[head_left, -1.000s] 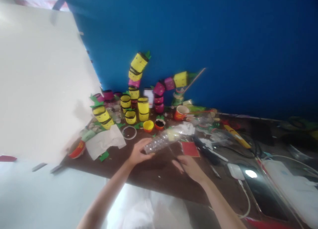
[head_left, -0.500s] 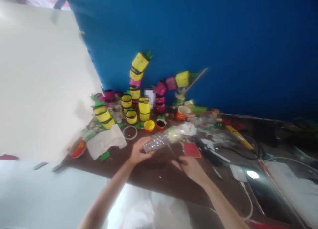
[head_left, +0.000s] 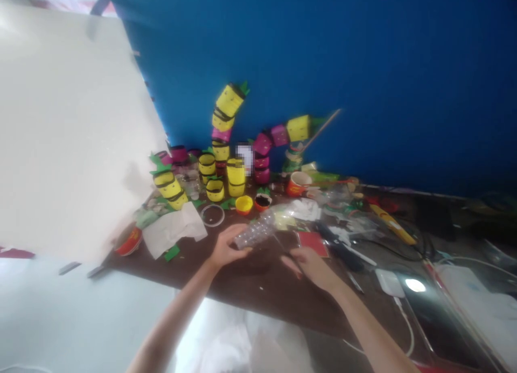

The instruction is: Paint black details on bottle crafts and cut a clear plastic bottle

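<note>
My left hand [head_left: 226,247] is closed round the near end of a clear, dimpled plastic bottle [head_left: 258,230], which lies tilted with its far end up to the right. To the right of it, my right hand [head_left: 305,262] has its fingers closed on a thin tool [head_left: 281,242], blurred, that points toward the bottle. What kind of tool it is I cannot make out. A red square [head_left: 313,244] lies just beyond my right hand. Crumpled white plastic [head_left: 306,209] sits past the bottle's far end.
Yellow cups [head_left: 236,179] and magenta cups [head_left: 262,168] stand stacked along the blue wall [head_left: 323,49]. White paper [head_left: 173,230] and a red bowl [head_left: 129,242] lie at the left. On the right are a yellow cutter [head_left: 391,225], a white charger [head_left: 390,283] and a phone [head_left: 436,319].
My right hand has turned slightly, its fingers shifting a little at the tool. The left hand keeps its grip on the bottle. The whole view has shifted slightly.
</note>
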`<state>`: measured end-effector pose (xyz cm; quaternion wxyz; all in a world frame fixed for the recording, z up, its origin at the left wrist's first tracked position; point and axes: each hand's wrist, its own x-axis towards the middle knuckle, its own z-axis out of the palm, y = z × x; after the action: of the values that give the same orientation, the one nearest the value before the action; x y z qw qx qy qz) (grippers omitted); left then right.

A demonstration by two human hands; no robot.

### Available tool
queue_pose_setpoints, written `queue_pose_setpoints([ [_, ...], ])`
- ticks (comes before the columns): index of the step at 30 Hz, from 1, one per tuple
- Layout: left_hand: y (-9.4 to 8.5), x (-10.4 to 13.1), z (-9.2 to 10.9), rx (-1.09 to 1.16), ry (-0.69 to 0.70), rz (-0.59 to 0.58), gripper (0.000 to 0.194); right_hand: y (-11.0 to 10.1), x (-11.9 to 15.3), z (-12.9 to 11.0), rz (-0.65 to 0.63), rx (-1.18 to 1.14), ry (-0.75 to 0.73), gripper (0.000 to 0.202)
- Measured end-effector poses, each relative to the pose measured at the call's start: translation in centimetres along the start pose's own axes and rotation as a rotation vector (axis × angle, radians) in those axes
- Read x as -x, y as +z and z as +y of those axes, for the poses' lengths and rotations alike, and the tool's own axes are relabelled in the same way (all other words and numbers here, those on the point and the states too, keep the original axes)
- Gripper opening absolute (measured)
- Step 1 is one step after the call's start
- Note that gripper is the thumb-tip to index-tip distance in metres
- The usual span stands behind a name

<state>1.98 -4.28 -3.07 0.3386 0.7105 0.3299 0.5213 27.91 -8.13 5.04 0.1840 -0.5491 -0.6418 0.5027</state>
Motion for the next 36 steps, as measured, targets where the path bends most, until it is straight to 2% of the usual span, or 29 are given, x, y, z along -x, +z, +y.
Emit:
queue_pose_setpoints([
  [6,0.0,0.0,0.1,-0.008,-0.005,0.024,0.055,0.3,-0.9,-0.1,0.011,0.033,0.017,0.058],
  [12,0.2,0.0,-0.5,0.004,0.052,0.080,0.059,0.0,-0.4,-0.9,0.072,0.147,0.038,0.055],
  [23,0.0,0.3,-0.5,-0.145,0.142,0.130,0.065,0.3,0.1,-0.5,0.105,0.114,0.050,0.054],
  [26,0.0,0.3,-0.3,-0.159,0.158,0.141,0.065,0.0,-0.1,-0.4,0.080,0.131,0.032,0.054],
  [32,0.1,0.3,0.1,-0.133,0.121,0.079,0.064,-0.5,-1.0,0.4,-0.024,0.016,-0.015,0.057],
  [36,0.2,0.3,0.1,-0.125,0.134,0.053,0.065,-0.7,-1.4,-0.1,-0.059,0.041,-0.003,0.059],
])
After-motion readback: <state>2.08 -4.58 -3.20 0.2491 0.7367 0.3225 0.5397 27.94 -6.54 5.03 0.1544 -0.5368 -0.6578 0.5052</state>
